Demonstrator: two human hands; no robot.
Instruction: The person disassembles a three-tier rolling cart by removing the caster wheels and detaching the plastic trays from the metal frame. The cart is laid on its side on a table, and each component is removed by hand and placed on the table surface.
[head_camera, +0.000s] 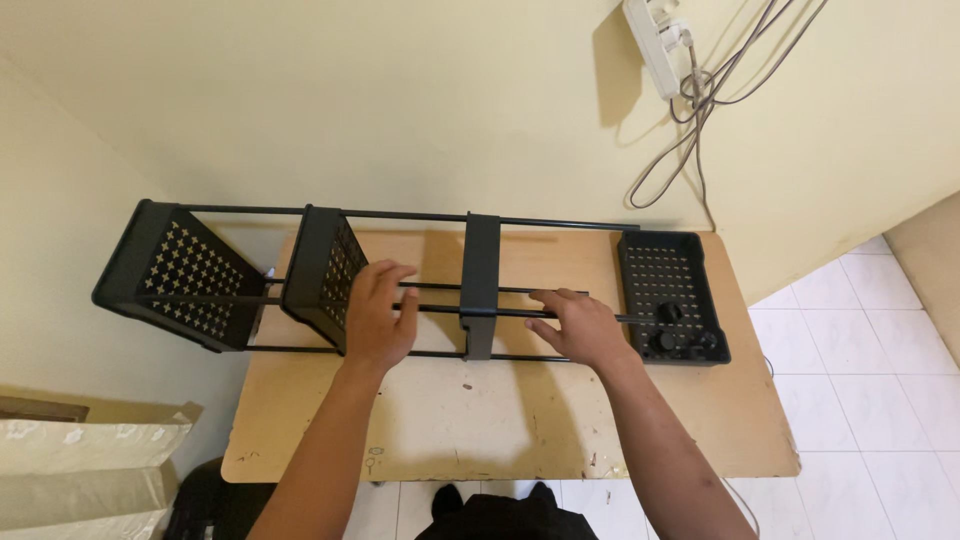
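Note:
A black shelf rack lies on its side across a small wooden table (500, 420). It has thin black rods (400, 214) running through perforated black trays. My left hand (378, 315) rests on the rods next to the second tray (325, 270), fingers spread. My right hand (580, 325) lies flat on the rods to the right of the narrow middle tray (480, 280). The leftmost tray (185, 275) hangs past the table's left edge. A loose tray (670, 295) lies flat at the right end with black knobs (668, 328) inside it.
A white power strip (655, 40) with grey cables (690, 140) hangs on the cream wall behind the table. Cardboard packaging (80, 470) sits at lower left. White floor tiles (870, 340) lie to the right. My dark clothing shows below the table's front edge.

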